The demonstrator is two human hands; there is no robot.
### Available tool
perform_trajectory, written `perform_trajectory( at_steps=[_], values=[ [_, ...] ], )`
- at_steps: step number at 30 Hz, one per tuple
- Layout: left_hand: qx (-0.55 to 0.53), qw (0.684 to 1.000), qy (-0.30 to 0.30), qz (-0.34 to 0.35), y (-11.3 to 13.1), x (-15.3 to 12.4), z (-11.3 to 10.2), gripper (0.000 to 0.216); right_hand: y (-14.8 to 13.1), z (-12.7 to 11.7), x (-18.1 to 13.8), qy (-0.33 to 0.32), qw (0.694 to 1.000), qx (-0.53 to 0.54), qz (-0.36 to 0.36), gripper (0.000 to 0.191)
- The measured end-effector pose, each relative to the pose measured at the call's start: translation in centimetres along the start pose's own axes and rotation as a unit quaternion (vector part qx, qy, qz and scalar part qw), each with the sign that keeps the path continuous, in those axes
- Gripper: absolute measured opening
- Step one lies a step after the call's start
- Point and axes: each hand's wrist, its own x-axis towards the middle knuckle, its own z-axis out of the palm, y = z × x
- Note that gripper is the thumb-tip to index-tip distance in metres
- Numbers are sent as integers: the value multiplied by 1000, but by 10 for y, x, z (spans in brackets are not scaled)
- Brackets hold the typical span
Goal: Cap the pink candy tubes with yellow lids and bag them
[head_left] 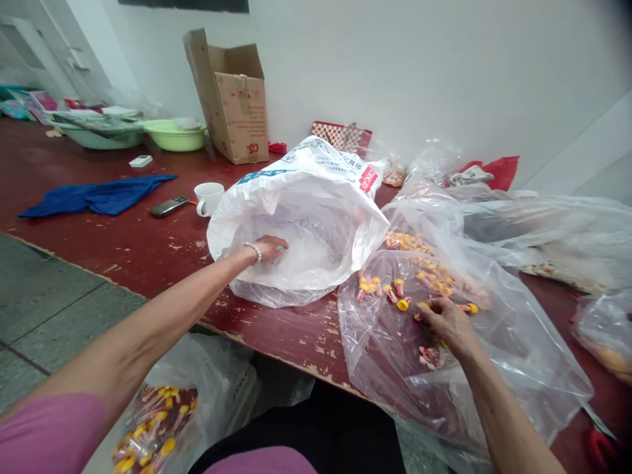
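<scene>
My left hand (269, 248), with a beaded bracelet on the wrist, reaches into the mouth of a large white woven sack (316, 161). Its fingers are slightly bent and apart, and nothing shows in them. The sack lies on its side, with a clear plastic liner (296, 289) at its mouth. Over a clear plastic sheet or bag (375, 355) to the right, my right hand (447, 322) pinches a small yellow-capped piece, mostly covered by the fingers. Several similar pieces (399, 287), red-and-white with yellow caps, lie around it. Small pinkish scraps (429, 357) are near the wrist.
On the worn red table (123, 243) are a white cup (209, 197), a phone (168, 207), a blue cloth (101, 195), a green basin (175, 137) and a cardboard box (241, 112). Below the edge, an open bag (155, 428) holds more yellow-capped pieces. Scissors (602, 428) lie far right.
</scene>
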Motion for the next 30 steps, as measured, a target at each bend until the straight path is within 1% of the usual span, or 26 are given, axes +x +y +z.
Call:
perform_trajectory(
  at_steps=[1,2,3,4,5,7,9,11,13,15,16,18,21,23,24,26,27,28,29,30],
  values=[
    [-22,1000,-4,-9,2,-3,0,31,-1,-1,-4,19,999,33,3,31],
    [-46,999,-5,-16,5,-8,-1,36,-3,-2,-11,45,995,85,7,34],
    [-73,997,-4,-20,9,-14,-2,42,-7,-3,-19,73,985,156,9,38],
    [-101,995,-2,-18,14,-21,-2,47,-13,-4,-29,97,967,237,10,43],
    [-126,992,1,-11,19,-31,-1,51,-21,-5,-41,110,942,317,8,47],
    [-201,979,1,10,32,-53,4,52,-45,-6,-68,105,896,431,-5,49],
    [-308,951,-14,21,47,-80,14,47,-76,-6,-94,82,867,492,-26,44],
    [-408,911,-55,19,64,-109,28,42,-107,-2,-116,54,844,531,-55,38],
    [-457,881,-119,18,79,-135,43,37,-132,6,-129,39,825,556,-92,34],
    [-470,866,-166,34,93,-155,54,34,-147,15,-137,25,823,553,-128,31],
    [-474,861,-179,42,98,-163,59,33,-151,20,-139,19,830,538,-145,31],
    [-484,851,-198,51,104,-173,63,33,-150,26,-142,15,854,491,-172,30],
    [-508,833,-217,28,107,-179,66,35,-143,26,-147,24,885,417,-207,27],
    [-526,821,-222,7,106,-180,68,34,-138,23,-150,35,892,379,-245,25],
    [-538,812,-225,-1,105,-180,70,33,-137,21,-152,36,891,359,-275,23],
    [-559,799,-222,-14,106,-179,75,26,-136,18,-156,21,884,324,-336,23],
    [-564,799,-210,-18,107,-179,77,27,-136,18,-159,5,880,312,-359,25],
    [-562,804,-191,-21,109,-179,80,31,-137,18,-162,-15,876,311,-367,29],
    [-555,814,-169,-22,110,-178,82,36,-138,18,-164,-38,875,324,-358,36],
    [-541,827,-152,-19,112,-178,84,39,-138,19,-166,-55,874,349,-333,43]
  ],
)
